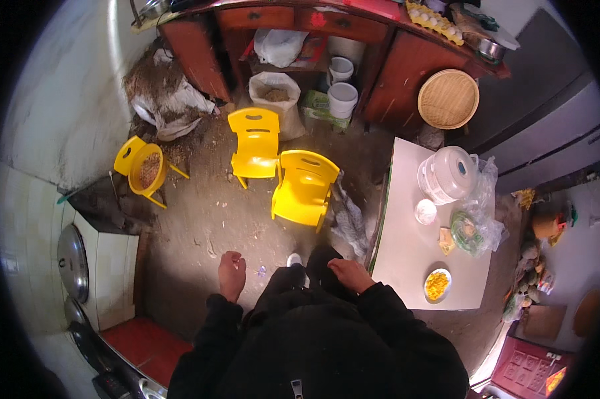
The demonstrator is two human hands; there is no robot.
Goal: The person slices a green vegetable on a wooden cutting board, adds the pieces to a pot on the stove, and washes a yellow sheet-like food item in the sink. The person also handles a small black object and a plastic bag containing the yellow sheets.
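My left hand (232, 276) hangs over the floor in front of me, its fingers loosely bent and a little apart, with nothing seen in it. At my right thigh is my right hand (351, 274), fingers curled in together and no object showing. It is nearest to the pale table (401, 259) on my right, without touching it. A white plate of yellow food (437, 285) sits near that table's close end. Ahead of me stand two yellow chairs, the nearer one (304, 186) and the farther one (254, 143).
A small yellow chair (128, 155) at the left bears a yellow bowl (148, 166) of brownish bits. Lidded pots (73, 263) sit on the tiled stove at left. A large lidded container (446, 174) stands on the table. Beyond are an open sack (274, 93) and white buckets (342, 100).
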